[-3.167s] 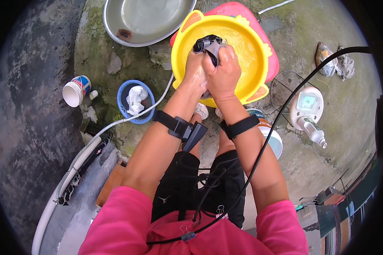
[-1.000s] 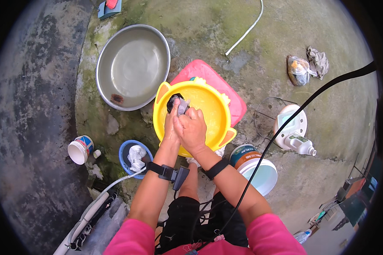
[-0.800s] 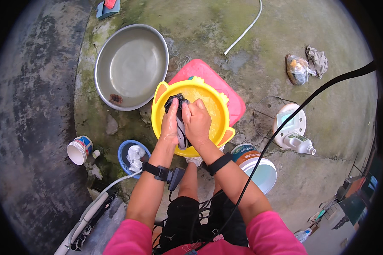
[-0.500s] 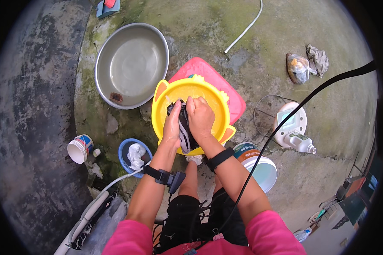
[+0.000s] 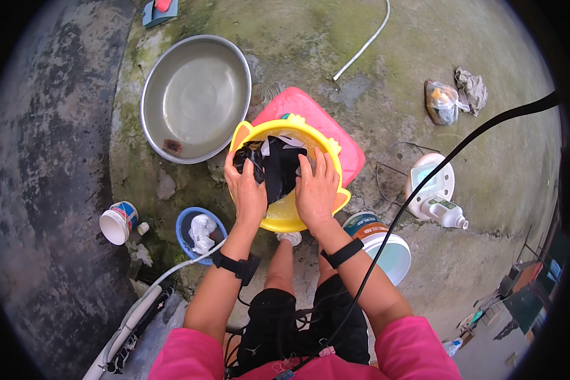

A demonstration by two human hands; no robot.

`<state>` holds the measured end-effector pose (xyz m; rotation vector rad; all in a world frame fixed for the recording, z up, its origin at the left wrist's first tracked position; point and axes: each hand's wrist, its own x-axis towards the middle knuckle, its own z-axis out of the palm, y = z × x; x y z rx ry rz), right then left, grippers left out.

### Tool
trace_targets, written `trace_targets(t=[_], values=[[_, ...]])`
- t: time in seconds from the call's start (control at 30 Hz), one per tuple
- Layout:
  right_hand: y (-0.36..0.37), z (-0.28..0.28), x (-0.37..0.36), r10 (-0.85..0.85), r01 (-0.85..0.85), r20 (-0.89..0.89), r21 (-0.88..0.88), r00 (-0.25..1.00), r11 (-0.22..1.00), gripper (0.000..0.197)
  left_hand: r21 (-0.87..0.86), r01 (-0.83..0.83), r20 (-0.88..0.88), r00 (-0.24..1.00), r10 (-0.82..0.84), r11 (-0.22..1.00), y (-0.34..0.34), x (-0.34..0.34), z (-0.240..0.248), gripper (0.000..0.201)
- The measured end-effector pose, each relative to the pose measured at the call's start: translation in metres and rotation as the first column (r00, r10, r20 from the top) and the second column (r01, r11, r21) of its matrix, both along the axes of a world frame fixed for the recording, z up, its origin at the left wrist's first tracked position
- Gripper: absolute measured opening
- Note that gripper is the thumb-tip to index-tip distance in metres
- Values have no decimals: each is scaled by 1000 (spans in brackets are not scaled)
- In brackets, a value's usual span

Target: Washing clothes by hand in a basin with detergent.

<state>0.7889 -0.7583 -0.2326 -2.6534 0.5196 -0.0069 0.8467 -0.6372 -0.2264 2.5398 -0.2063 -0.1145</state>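
A wet black cloth, with a few pale patches, (image 5: 281, 171) lies bunched in a yellow basin (image 5: 277, 224) that has ear-shaped handles. My left hand (image 5: 247, 192) is closed on the cloth's left side, its thumb over the fabric and its fingers near the rim. On the opposite side, my right hand (image 5: 317, 192) has its fingers stretched out and apart from the thumb, which touches the cloth's right edge. Sudsy water shows around the cloth. Beneath the basin is a pink stool or stand (image 5: 344, 145).
A large metal tub (image 5: 147, 101) stands at the far left. Nearer are a blue bowl (image 5: 182, 237) with a white bag and a small tipped bucket (image 5: 114, 226). A big bucket (image 5: 396, 253), a white bottle (image 5: 445, 213) and a black cable (image 5: 453, 151) are at right.
My hands have moved apart from their close grip over the basin. The black cloth has gone from a bunched strip between them to a wider spread in the basin.
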Motion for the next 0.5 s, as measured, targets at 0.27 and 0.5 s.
trace_targets(t=[0.27, 0.5], values=[[18, -45, -1, 158, -173, -205, -60, 966, 983, 39, 356, 339, -87, 940, -331, 871, -8, -8, -53, 32], [14, -46, 10, 170, -61, -446, 247, 879, 967, 44, 490, 435, -347, 892, -289, 755, -10, -10, -60, 44]])
